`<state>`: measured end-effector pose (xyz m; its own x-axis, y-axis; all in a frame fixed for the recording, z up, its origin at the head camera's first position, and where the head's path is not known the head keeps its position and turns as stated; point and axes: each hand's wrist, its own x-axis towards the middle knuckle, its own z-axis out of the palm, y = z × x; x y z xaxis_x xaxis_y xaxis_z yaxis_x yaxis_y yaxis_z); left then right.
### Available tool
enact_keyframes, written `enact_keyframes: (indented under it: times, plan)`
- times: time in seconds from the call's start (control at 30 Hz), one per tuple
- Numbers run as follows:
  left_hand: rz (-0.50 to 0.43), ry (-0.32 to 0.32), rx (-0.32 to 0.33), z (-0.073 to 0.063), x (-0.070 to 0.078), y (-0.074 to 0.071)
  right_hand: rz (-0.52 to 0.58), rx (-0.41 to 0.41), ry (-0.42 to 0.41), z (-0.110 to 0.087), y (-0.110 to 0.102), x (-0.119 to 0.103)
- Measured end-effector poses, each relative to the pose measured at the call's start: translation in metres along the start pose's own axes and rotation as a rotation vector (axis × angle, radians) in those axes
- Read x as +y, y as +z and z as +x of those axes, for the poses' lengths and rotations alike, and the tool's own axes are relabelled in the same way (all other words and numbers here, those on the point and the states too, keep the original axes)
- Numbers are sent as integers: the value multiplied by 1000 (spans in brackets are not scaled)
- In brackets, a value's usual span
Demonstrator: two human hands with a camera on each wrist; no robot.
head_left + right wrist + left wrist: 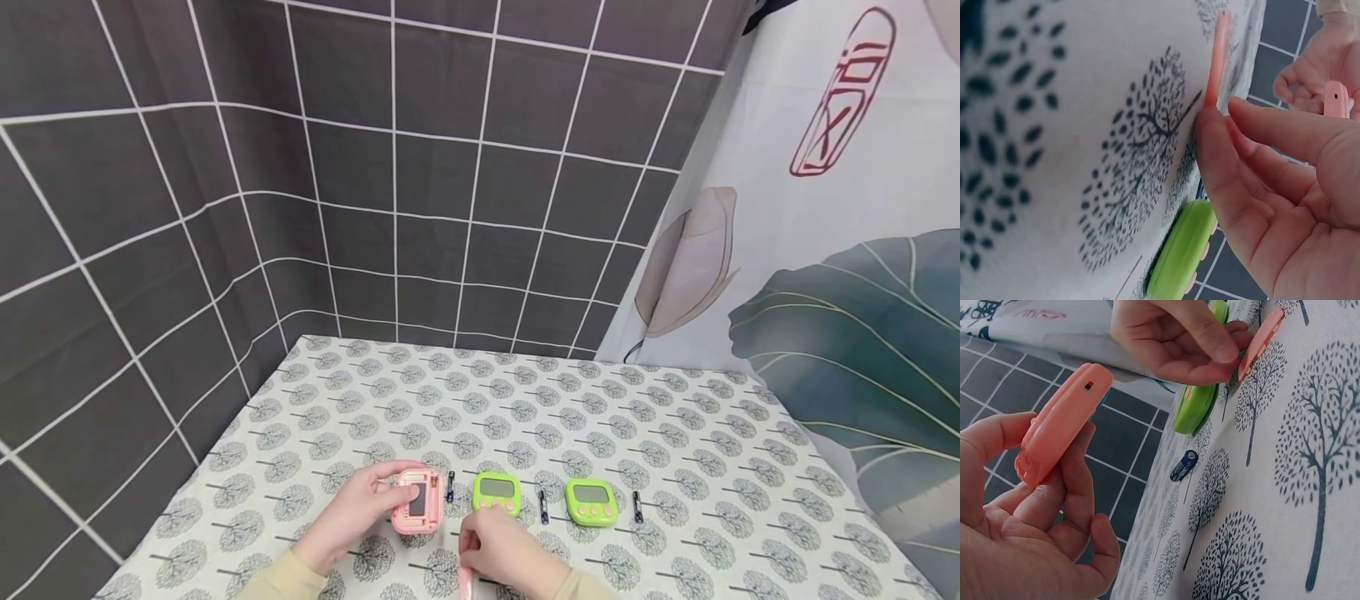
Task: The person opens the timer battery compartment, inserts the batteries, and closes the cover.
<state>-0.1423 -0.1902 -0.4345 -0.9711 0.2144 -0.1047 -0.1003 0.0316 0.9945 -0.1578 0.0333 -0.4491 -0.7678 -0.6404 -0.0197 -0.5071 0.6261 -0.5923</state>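
Observation:
My left hand [347, 510] holds a pink digital timer [429, 510] upright above the cloth, back side toward me, thumb across it. Its back shows a dark patch and an uncovered battery slot; in the left wrist view the timer [1063, 428] appears edge-on. Down at the near edge of the head view, my right hand [504, 546] is at a thin pink battery cover [467, 585] lying on the cloth. The right wrist view has the index fingertip at the end of the cover [1218, 59], with the thumb slightly apart from it.
Two green timers, one in the middle [497, 485] and one further right [591, 502], lie face up. Small dark batteries [451, 486] lie beside the timers, one at far right [637, 507]. Tree-print cloth [480, 400] covers the table; a dark grid-patterned curtain [442, 175] hangs behind.

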Motion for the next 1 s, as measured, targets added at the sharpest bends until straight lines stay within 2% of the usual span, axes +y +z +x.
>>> enact_keyframes:
  times: [0.2, 0.3, 0.47, 0.57, 0.67, 0.8, 1.0]
  plan:
    - [-8, 1, 7, -1, -1, -1, 36, 84, -27, 4, -5, 1]
    - [-18, -4, 5, -1, -2, -2, -47, 159, -43, 8, -8, 0]
    - [-52, -12, -20, -2, -3, -2, -258, 301, -58, 17, -10, 2]
    - [-61, -12, -20, -2, -3, -2, -346, 351, -61, 24, -10, 6]
    - [-62, -14, -9, -2, -3, -2, -374, 349, -47, 30, -9, 11]
    - [-75, -17, -11, -1, -4, -2, -350, 294, -10, 35, -8, 15]
    - [-46, -17, 2, -1, -6, -3, -359, 208, 29, 41, -8, 10]
